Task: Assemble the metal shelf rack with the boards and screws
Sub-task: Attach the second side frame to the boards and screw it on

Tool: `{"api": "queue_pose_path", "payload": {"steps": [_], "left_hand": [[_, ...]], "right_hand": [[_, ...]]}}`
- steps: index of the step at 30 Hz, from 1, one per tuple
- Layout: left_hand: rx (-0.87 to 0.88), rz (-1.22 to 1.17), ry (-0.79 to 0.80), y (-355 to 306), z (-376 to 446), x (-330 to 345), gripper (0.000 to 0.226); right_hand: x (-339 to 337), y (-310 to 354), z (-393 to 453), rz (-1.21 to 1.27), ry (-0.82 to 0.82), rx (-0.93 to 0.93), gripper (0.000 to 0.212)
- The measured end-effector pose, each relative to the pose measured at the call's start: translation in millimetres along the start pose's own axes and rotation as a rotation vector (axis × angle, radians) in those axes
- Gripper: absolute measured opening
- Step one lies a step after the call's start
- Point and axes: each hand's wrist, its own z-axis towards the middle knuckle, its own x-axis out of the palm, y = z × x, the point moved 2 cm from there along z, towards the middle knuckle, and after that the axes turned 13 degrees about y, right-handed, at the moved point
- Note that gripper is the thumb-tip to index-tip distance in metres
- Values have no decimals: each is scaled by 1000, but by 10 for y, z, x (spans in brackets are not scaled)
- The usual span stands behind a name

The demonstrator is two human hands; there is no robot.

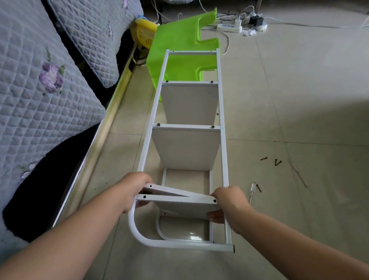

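The white metal shelf rack (221,142) lies on its side on the tiled floor, reaching away from me. Two white boards (190,104) (187,148) sit fixed between its side frames, dark screw heads at their ends. A third board (182,206) sits near the rack's rounded end, slightly skewed against the cross bar. My left hand (134,190) grips that board's left end at the frame. My right hand (229,205) grips its right end. Loose dark screws (277,162) lie on the floor to the right, with a small Allen key (253,190) next to another screw.
A sofa with a quilted grey floral cover (27,88) runs along the left. A green plastic stool (185,47) lies tipped behind the rack's far end, beside a yellow basket (145,32). A power strip with cables (232,26) lies at the back.
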Motion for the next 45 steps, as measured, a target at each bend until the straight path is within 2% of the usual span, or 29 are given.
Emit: {"api": "queue_pose_path", "payload": {"steps": [3, 7, 11, 14, 17, 21, 24, 27, 30, 31, 33, 37, 40, 42, 45], "left_hand": [[57, 56, -27, -70, -11, 36, 20], [132, 150, -74, -212, 68, 95, 24], [202, 120, -60, -373, 204, 199, 21], [229, 121, -43, -437, 324, 235, 13], [244, 121, -30, -489, 430, 254, 9], [240, 140, -3, -498, 500, 272, 27], [246, 163, -14, -489, 486, 263, 28], [249, 160, -10, -453, 449, 253, 21], [237, 131, 0, -386, 405, 247, 5], [236, 123, 1, -362, 392, 248, 4], [242, 116, 2, -319, 369, 253, 10], [235, 111, 12, -252, 362, 267, 30], [222, 111, 4, -219, 355, 261, 25], [217, 114, -1, -196, 346, 254, 25], [206, 122, 5, -130, 352, 235, 32]], "right_hand": [[-19, 10, 21, -31, -12, -34, 27], [-83, 101, 51, 75, -27, -78, 4], [-241, 224, 174, 141, -93, -105, 17], [-297, 256, 237, 154, -119, -118, 6], [-326, 234, 290, 170, -128, -118, 17], [-353, 208, 327, 156, -136, -109, 22], [-357, 196, 317, 133, -127, -102, 20], [-344, 177, 277, 121, -112, -89, 17], [-345, 139, 232, 100, -87, -70, 3], [-347, 124, 218, 93, -72, -67, 10], [-350, 99, 192, 82, -53, -57, 13], [-369, 70, 131, 46, -46, -17, 6], [-405, 82, 104, -70, -39, 23, 13], [-397, 130, 40, -118, -10, 47, 5], [-419, 129, 38, -71, -4, 46, 15]]}}
